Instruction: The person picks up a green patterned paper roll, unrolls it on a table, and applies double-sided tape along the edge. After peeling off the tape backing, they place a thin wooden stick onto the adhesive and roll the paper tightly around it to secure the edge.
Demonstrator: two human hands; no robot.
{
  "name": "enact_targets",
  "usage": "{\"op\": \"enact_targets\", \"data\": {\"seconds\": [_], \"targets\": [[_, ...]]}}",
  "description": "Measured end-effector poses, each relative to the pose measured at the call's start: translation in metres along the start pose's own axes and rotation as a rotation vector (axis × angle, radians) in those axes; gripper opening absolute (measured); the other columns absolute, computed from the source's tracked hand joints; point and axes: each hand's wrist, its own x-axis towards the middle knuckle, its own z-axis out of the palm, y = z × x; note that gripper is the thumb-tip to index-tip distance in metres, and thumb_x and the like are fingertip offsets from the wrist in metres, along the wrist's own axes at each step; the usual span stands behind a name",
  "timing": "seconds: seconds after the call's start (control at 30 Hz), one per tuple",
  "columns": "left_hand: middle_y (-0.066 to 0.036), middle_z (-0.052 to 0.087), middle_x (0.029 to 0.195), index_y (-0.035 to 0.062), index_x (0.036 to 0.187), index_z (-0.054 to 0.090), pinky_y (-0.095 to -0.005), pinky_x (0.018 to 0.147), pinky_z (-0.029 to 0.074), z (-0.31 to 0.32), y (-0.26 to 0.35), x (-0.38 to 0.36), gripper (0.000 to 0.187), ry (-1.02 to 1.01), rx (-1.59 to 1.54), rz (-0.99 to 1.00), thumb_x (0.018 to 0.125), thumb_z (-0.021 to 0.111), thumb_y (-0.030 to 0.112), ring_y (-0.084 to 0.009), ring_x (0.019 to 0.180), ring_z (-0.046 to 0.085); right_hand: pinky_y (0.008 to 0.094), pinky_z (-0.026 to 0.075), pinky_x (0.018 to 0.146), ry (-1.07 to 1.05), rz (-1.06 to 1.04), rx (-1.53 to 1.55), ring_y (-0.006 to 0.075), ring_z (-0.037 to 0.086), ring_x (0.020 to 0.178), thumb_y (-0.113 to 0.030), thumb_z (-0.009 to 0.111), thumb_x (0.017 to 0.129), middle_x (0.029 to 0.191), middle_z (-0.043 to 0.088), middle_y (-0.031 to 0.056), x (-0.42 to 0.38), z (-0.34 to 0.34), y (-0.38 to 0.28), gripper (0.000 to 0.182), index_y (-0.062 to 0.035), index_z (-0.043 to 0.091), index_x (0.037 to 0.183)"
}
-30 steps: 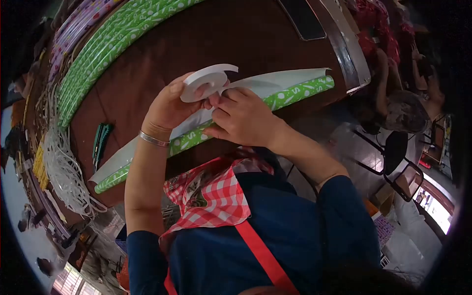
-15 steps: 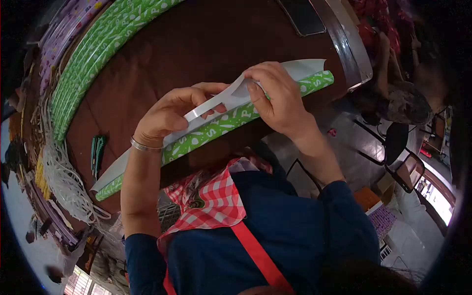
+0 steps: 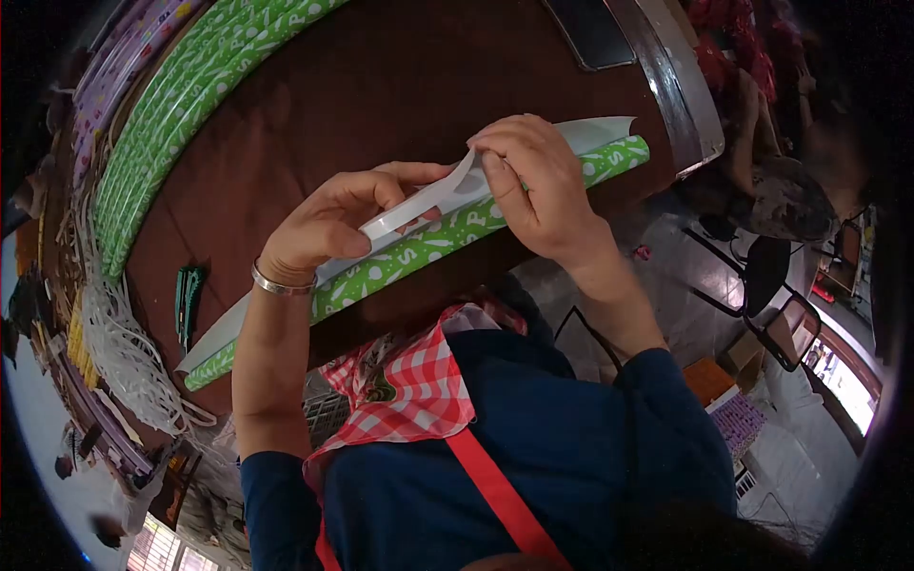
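A green-and-white printed paper roll (image 3: 428,249) lies diagonally along the table's near edge, its white underside (image 3: 595,131) turned up along the far side. Above its middle, my left hand (image 3: 328,221) curls around a shiny white tape (image 3: 400,215), which looks like a roll seen nearly edge-on. Some left fingertips show beneath the band. My right hand (image 3: 535,186) is closed, thumb and fingers pinching the tape's upper end over the paper. Whether those fingers also grip the paper is hidden. A green-handled cutter or scissors (image 3: 188,300) rests left of my left wrist.
Several green printed rolls (image 3: 181,128) curve along the table's far left, beside purple ones (image 3: 124,90). White cords (image 3: 124,352) hang at the left edge. A dark phone-like slab (image 3: 592,33) lies at the back right of the brown table (image 3: 381,86). Chairs (image 3: 762,276) stand at right.
My right hand has shifted slightly up and left, bringing the tape's end with it. The white band now looks smoother and more taut. My left hand stays almost in place.
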Motion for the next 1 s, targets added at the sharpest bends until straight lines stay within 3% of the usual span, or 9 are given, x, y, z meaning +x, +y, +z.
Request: {"op": "enact_targets", "data": {"seconds": [0.2, 0.27, 0.37, 0.43, 0.5, 0.63, 0.8, 1.0], "targets": [[-0.026, 0.045, 0.141, 0.0018, 0.089, 0.066, -0.0434, 0.103, 0.042, -0.005, -0.004, -0.001, 0.043, -0.018, 0.020, 0.018, 0.067, 0.075, 0.038, -0.0331, 0.111, 0.061, 0.0447, 0.045, 0.084, -0.052, 0.004, 0.006, 0.0332, 0.061, 0.091, -0.011, 0.060, 0.088, 0.093, 0.065, 0.0139, 0.000, -0.004, -0.001, 0.013, -0.0004, 0.063, 0.094], [-0.026, 0.045, 0.141, 0.0018, 0.089, 0.066, -0.0438, 0.103, 0.042, -0.007, -0.005, 0.000, 0.043, -0.025, 0.036, 0.023, 0.068, 0.075, 0.038, -0.0327, 0.111, 0.061, 0.0477, 0.039, 0.102, -0.082, 0.069, 0.013, 0.0292, 0.063, 0.097, -0.009, 0.056, 0.091, 0.098, 0.067, 0.0132, -0.001, -0.008, -0.005, 0.014, 0.0002, 0.064, 0.098], [-0.025, 0.047, 0.139, 0.0021, 0.092, 0.068, -0.0449, 0.103, 0.041, -0.006, -0.006, 0.001, 0.043, -0.033, 0.036, 0.041, 0.068, 0.075, 0.038, -0.0313, 0.113, 0.060, 0.0487, 0.037, 0.104, -0.056, 0.059, 0.036, 0.0282, 0.064, 0.098, -0.008, 0.054, 0.091, 0.098, 0.068, 0.0118, -0.005, -0.007, -0.002, 0.013, -0.0001, 0.063, 0.097], [-0.025, 0.049, 0.137, 0.0023, 0.093, 0.068, -0.0454, 0.104, 0.040, -0.003, -0.006, 0.001, 0.044, -0.034, 0.021, 0.051, 0.069, 0.075, 0.038, -0.0305, 0.114, 0.059, 0.0485, 0.037, 0.103, -0.027, 0.052, 0.056, 0.0283, 0.064, 0.098, -0.007, 0.053, 0.091, 0.097, 0.068, 0.0117, -0.007, -0.009, -0.003, 0.013, 0.0001, 0.062, 0.096], [-0.024, 0.056, 0.129, -0.0010, 0.090, 0.066, -0.0420, 0.108, 0.034, -0.002, -0.005, 0.001, 0.032, -0.041, -0.052, 0.037, 0.067, 0.071, 0.021, -0.0302, 0.132, 0.045, 0.0482, 0.037, 0.103, -0.001, 0.045, 0.078, 0.0285, 0.064, 0.097, -0.006, 0.052, 0.091, 0.097, 0.068, 0.0116, -0.007, -0.010, -0.003, 0.013, 0.0002, 0.062, 0.095], [-0.026, 0.051, 0.135, -0.0019, 0.090, 0.066, -0.0397, 0.105, 0.037, -0.004, -0.008, 0.000, 0.033, -0.041, -0.018, 0.039, 0.067, 0.070, 0.020, -0.0286, 0.126, 0.050, 0.0476, 0.038, 0.102, 0.052, 0.020, 0.142, 0.0293, 0.064, 0.096, -0.005, 0.051, 0.091, 0.093, 0.067, 0.0126, -0.007, -0.011, -0.002, 0.012, 0.0011, 0.062, 0.092], [-0.024, 0.052, 0.133, -0.0015, 0.091, 0.067, -0.0395, 0.104, 0.038, -0.004, -0.005, 0.002, 0.033, -0.042, 0.018, 0.039, 0.067, 0.070, 0.020, -0.0281, 0.125, 0.050, 0.0495, 0.040, 0.099, 0.114, 0.017, 0.181, 0.0308, 0.064, 0.090, -0.011, 0.056, 0.091, 0.090, 0.065, 0.0135, -0.009, -0.008, 0.001, 0.012, -0.0010, 0.061, 0.088], [-0.021, 0.055, 0.127, -0.0012, 0.090, 0.068, -0.0381, 0.104, 0.036, -0.002, -0.002, 0.000, 0.037, -0.001, 0.075, 0.002, 0.069, 0.074, 0.028, -0.0267, 0.126, 0.047, 0.0451, 0.045, 0.091, 0.156, 0.014, 0.165, 0.0310, 0.063, 0.086, -0.009, 0.059, 0.089, 0.087, 0.064, 0.0142, -0.009, -0.012, 0.000, 0.009, -0.0005, 0.060, 0.086]]}}
